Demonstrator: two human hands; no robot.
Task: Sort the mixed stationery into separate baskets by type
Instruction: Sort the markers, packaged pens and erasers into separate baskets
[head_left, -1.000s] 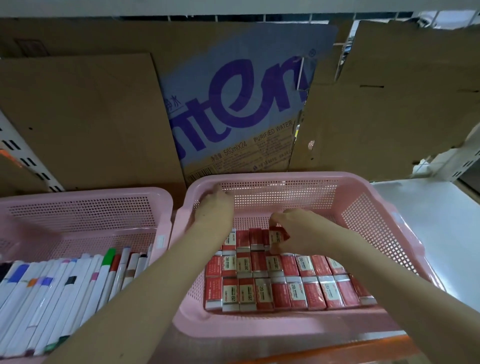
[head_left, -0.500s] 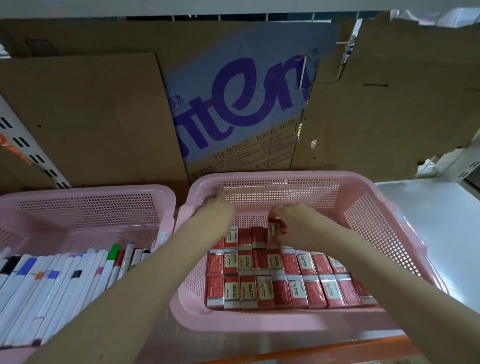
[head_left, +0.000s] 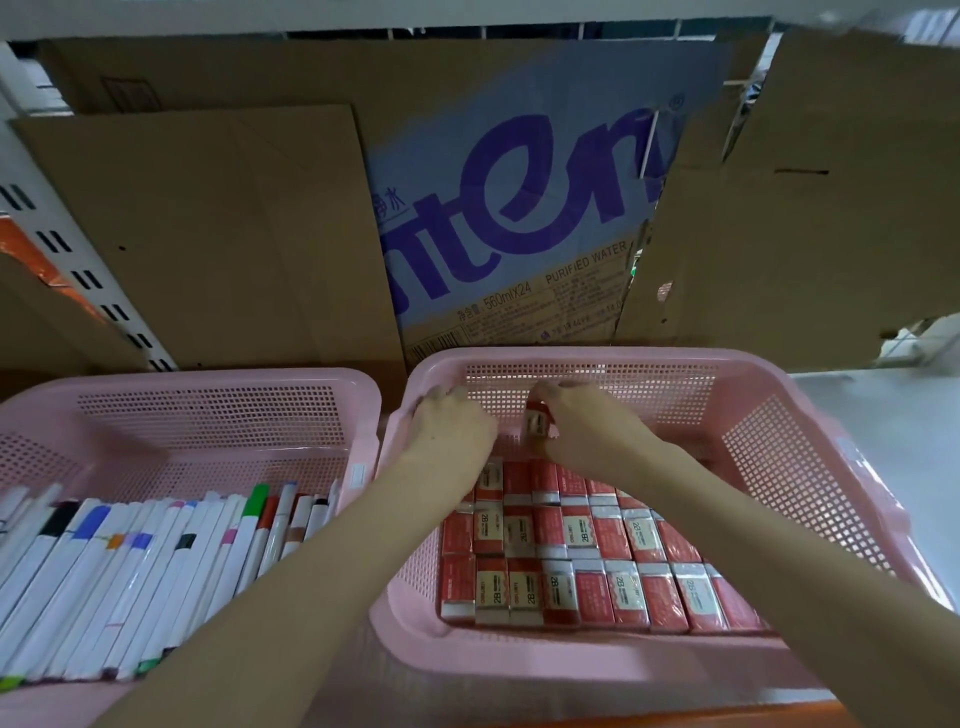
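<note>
Two pink mesh baskets sit side by side on a shelf. The right basket (head_left: 810, 467) holds several rows of red-and-white wrapped erasers (head_left: 571, 566). My right hand (head_left: 587, 431) pinches one red eraser (head_left: 537, 422) at the far end of that basket, above the back row. My left hand (head_left: 449, 431) reaches into the same basket's far left corner, fingers curled down against the back wall; what they touch is hidden. The left basket (head_left: 218, 415) holds several white markers (head_left: 140, 566) with coloured caps, laid side by side.
Flattened cardboard sheets (head_left: 208, 234) and a blue printed water carton (head_left: 519, 208) stand behind the baskets. A white slotted shelf upright (head_left: 78, 270) runs at the left. A white shelf surface (head_left: 893, 441) lies to the right, an orange shelf edge (head_left: 675, 714) at the front.
Both hands have moved farther toward the back wall of the right basket. The right hand still carries the eraser, now lifted above the back row.
</note>
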